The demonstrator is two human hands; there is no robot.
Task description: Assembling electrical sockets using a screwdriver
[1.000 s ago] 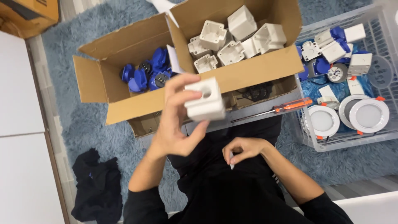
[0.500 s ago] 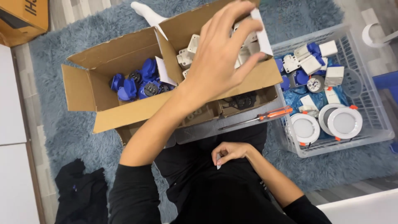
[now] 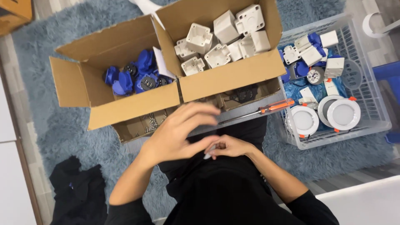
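Below the head camera, both hands meet over the person's dark lap, near the cardboard box. The left hand (image 3: 179,133) is spread, fingers (image 3: 200,111) loosely curled and blurred, and grips nothing that shows. The right hand (image 3: 231,146) is curled, its fingers pinching a small pale object (image 3: 207,156) at their tips; what it is cannot be told. The left fingertips almost touch that pinch.

Just beyond the hands, an orange-handled screwdriver (image 3: 266,109) lies across the box's near edge. The cardboard box (image 3: 137,106) sits on a blue shaggy rug (image 3: 62,137): its left compartment holds blue plugs (image 3: 133,77), its right compartment white plastic housings (image 3: 225,37). To the right stands a clear plastic basket (image 3: 375,121) with round white lamps (image 3: 329,116) and more white and blue parts. Dark cloth (image 3: 77,193) lies on the near left floor.
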